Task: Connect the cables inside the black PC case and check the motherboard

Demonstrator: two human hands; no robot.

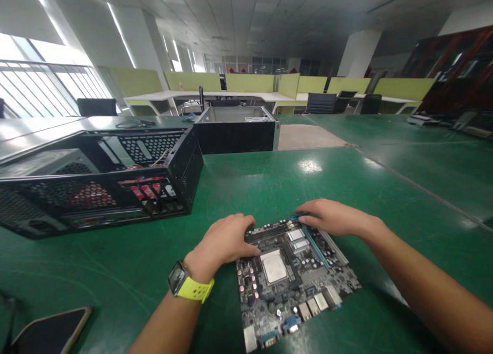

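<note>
A computer motherboard (304, 277) lies over the green table in front of me, its port side facing me. Near its left half sits a square silver processor (274, 266) in the socket. My left hand (227, 241), with a yellow-strapped watch (188, 284) on the wrist, grips the board's far left corner, thumb on top. At the far right edge my right hand (333, 218) pinches the board beside some blue connectors (296, 218); its fingertips are partly hidden. Blue and white slots (316, 247) run along the board's right side.
An open black computer case (185, 174) stands on the table (246, 184) at the left. Behind it is a second case (239, 133). A phone (54, 331) lies at the near left. Cables (134, 123) rest at the back left. Desks with green partitions (250, 82) are beyond.
</note>
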